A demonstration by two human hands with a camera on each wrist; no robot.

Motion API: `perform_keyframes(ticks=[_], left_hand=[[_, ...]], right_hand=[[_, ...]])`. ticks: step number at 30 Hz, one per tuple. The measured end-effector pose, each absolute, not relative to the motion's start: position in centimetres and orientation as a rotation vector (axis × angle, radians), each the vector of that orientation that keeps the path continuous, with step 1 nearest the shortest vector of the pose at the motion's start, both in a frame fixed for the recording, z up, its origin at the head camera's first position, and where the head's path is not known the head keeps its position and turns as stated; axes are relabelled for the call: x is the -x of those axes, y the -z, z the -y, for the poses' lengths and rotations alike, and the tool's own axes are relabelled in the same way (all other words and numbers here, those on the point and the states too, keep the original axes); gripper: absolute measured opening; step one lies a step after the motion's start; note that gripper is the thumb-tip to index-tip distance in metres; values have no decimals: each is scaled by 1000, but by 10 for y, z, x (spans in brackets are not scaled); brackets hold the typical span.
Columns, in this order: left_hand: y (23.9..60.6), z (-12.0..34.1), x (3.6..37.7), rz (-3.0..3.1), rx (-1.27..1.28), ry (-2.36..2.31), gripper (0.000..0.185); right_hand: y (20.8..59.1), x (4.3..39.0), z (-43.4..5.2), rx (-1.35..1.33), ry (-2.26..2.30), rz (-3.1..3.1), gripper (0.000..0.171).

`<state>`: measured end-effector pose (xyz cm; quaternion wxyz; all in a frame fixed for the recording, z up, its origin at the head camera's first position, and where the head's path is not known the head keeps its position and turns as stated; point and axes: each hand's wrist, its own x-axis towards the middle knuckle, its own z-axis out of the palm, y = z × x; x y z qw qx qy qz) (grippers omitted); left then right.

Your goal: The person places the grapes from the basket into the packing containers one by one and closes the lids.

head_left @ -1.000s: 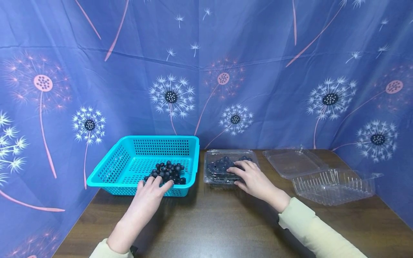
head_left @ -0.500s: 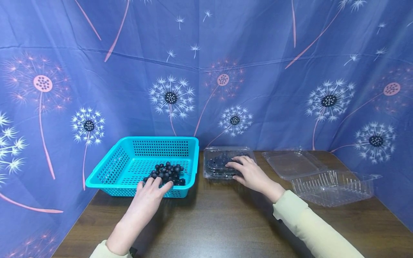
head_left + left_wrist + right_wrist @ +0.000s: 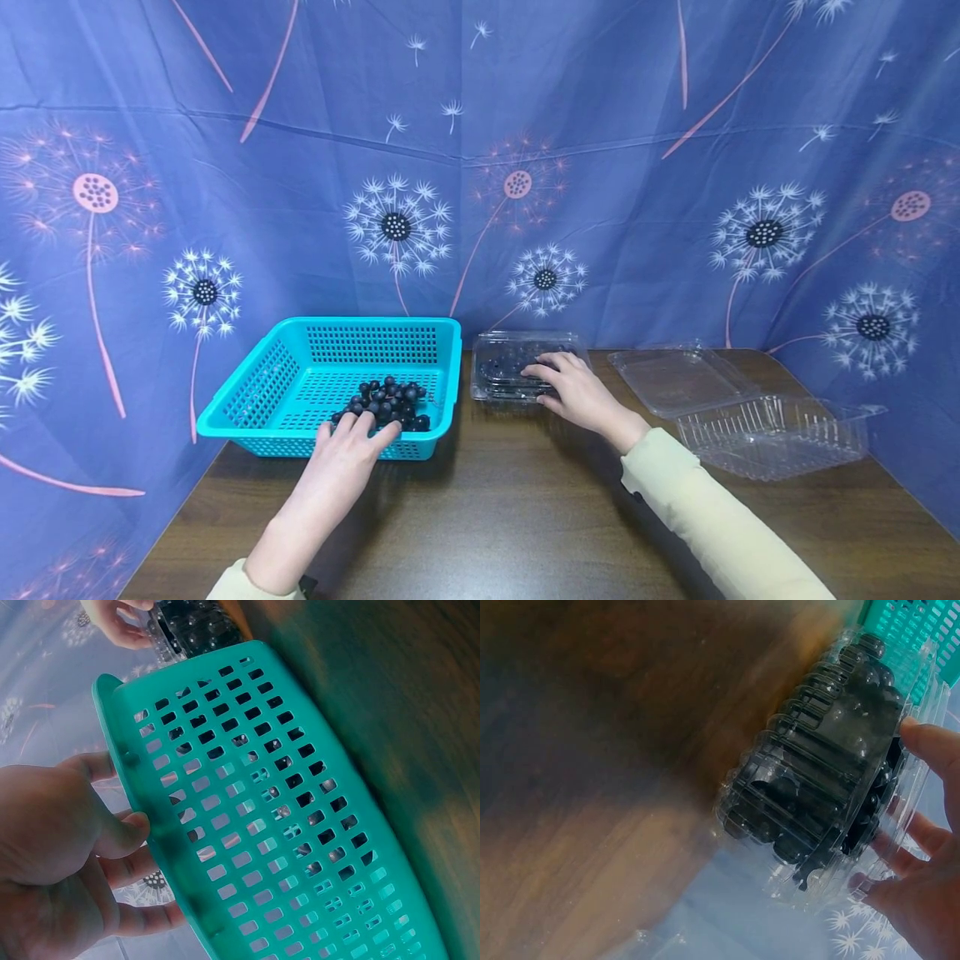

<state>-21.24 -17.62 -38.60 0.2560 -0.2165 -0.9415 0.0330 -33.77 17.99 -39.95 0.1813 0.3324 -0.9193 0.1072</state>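
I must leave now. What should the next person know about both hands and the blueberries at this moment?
Left hand: fingers over the near rim of the teal basket, holding it; loose blueberries lie inside.
Right hand: rests on the closed clear box of blueberries, fingers on its lid, beside the basket.
Empty open clear box sits at the right on the table.
Done: some berries are in the basket. Left: the closed box is not opened.

Blueberries (image 3: 390,402) lie in the basket (image 3: 300,392), closed clamshell (image 3: 510,367) just right, open clamshell (image 3: 750,417) farther right
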Motion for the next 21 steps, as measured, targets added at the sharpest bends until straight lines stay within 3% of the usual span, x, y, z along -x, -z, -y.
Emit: perform_keyframes(ticks=[21], left_hand=[[386,175,212,2547,582,-98,52]], right_hand=[[397,355,-179,-909,-277,2631,48]])
